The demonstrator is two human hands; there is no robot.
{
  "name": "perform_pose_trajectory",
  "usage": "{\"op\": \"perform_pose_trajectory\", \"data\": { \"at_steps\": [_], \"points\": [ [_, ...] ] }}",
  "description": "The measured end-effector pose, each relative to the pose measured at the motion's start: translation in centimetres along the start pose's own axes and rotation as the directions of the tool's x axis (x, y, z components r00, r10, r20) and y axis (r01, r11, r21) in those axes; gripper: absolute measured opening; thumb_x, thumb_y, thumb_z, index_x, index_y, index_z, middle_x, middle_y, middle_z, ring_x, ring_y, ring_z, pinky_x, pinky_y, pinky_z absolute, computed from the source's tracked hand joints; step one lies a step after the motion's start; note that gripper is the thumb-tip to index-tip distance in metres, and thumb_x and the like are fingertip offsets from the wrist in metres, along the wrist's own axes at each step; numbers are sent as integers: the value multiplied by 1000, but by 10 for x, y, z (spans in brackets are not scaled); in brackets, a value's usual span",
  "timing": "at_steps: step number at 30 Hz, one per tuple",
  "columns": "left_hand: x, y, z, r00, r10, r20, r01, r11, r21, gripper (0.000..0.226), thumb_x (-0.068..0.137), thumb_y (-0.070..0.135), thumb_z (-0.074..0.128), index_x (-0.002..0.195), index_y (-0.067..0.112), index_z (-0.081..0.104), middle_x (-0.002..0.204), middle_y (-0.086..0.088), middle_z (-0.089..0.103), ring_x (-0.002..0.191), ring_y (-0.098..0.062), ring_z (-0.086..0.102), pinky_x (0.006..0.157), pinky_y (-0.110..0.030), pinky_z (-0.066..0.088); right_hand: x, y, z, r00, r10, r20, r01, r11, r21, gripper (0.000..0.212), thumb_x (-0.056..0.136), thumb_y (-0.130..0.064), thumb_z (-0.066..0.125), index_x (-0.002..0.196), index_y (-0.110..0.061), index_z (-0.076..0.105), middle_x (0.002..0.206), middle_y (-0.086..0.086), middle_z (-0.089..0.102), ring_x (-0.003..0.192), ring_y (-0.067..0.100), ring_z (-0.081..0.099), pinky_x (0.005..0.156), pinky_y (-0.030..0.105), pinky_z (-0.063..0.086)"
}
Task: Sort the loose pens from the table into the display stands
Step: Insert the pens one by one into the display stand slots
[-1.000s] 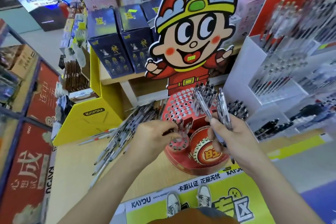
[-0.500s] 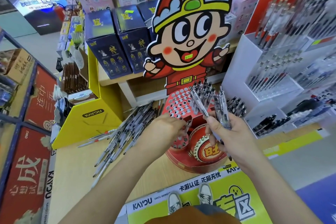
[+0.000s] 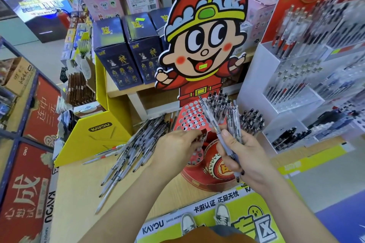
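Observation:
A red cartoon-figure display stand (image 3: 192, 119) with rows of round holes stands on the wooden table (image 3: 79, 187). Several pens stand in its upper right holes (image 3: 218, 102). My right hand (image 3: 243, 156) grips a bundle of clear pens (image 3: 227, 122), tips down, over the stand's front. My left hand (image 3: 177, 150) pinches one pen (image 3: 202, 139) above the stand's low front holes. A pile of loose pens (image 3: 136, 144) lies on the table left of the stand.
A yellow KAYOU box (image 3: 92, 140) sits behind the pile. A white acrylic pen rack (image 3: 296, 89) fills the right. Dark blue boxes (image 3: 126, 49) stand on a raised shelf behind. More black-capped pens (image 3: 251, 120) stand right of the red stand.
My left hand has drifted slightly right toward the stand's front holes with its pen. The right hand keeps its bundle in about the same place.

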State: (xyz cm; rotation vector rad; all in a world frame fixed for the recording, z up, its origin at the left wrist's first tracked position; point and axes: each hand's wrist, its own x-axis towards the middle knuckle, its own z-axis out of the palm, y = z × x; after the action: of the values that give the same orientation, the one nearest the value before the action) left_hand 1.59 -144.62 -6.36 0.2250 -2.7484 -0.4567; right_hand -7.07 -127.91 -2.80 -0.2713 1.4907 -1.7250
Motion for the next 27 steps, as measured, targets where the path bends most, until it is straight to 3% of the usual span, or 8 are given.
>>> {"op": "perform_pose_trajectory", "data": {
  "at_steps": [5, 7, 8, 10, 12, 13, 23, 27],
  "points": [
    [-1, 0, 0, 998, -56, 17, 57, 996, -70, 22, 82, 33, 66, 101, 22, 71, 80, 5, 72, 72, -15, 67, 60, -32, 55, -2, -1, -2, 988, 52, 143, -71, 988, 134, 26, 89, -19, 55, 110, -5, 59, 70, 10, 57, 44, 10, 38, 33, 16, 25],
    [-1, 8, -9, 964, -264, 28, 260, 916, -307, 25, 85, 24, 71, 110, 26, 70, 89, 10, 72, 74, -5, 63, 66, -22, 51, -2, -1, -2, 979, 62, 194, -89, 987, 133, 33, 87, -21, 58, 114, -1, 58, 70, 10, 57, 44, 9, 39, 33, 15, 26],
    [0, 13, -14, 921, -387, 55, 363, 795, -486, 27, 86, 18, 70, 112, 25, 69, 92, 12, 72, 74, -2, 62, 65, -15, 48, -3, -1, -2, 974, 66, 215, -95, 987, 127, 37, 86, -23, 59, 113, 0, 58, 70, 9, 58, 44, 9, 39, 33, 15, 24],
    [6, 20, -33, 825, -517, 228, 430, 314, -846, 30, 88, 10, 66, 118, 18, 65, 96, 4, 73, 70, -7, 62, 57, -17, 47, -4, -2, -1, 964, 66, 256, -97, 989, 111, 36, 87, -24, 58, 111, 3, 57, 69, 10, 58, 42, 8, 36, 34, 16, 20],
    [9, 25, -51, 801, -472, 368, 364, -105, -926, 30, 89, 18, 61, 118, 13, 64, 98, -9, 71, 62, -13, 57, 48, -21, 44, -5, -3, 0, 955, 72, 287, -104, 989, 101, 24, 91, -20, 53, 102, -1, 62, 69, 11, 58, 40, 8, 34, 34, 15, 20],
    [10, 26, -58, 810, -447, 380, 342, -167, -925, 30, 89, 22, 58, 115, 12, 65, 97, -12, 71, 60, -13, 55, 46, -21, 43, -5, -3, 1, 950, 80, 300, -114, 989, 99, 19, 91, -19, 52, 96, -6, 65, 69, 11, 58, 39, 8, 33, 34, 15, 21],
    [-5, 2, -101, 852, -520, -60, 117, 302, -946, 21, 89, 25, 52, 88, 16, 71, 87, -11, 73, 71, -18, 64, 60, -24, 51, 0, -10, -8, 998, 44, 45, -43, 999, -19, 34, 89, -34, 52, 100, -7, 70, 78, 7, 54, 50, 11, 37, 34, 19, 23],
    [-22, -7, -77, 861, -508, 3, 262, 439, -859, 22, 85, 23, 55, 93, 9, 69, 87, -7, 73, 74, -15, 64, 64, -23, 52, -1, -16, -9, 996, -76, -44, 67, 982, -176, 27, 103, -17, 43, 107, -24, 69, 81, 5, 48, 52, 10, 39, 42, 21, 30]
  ]
}}
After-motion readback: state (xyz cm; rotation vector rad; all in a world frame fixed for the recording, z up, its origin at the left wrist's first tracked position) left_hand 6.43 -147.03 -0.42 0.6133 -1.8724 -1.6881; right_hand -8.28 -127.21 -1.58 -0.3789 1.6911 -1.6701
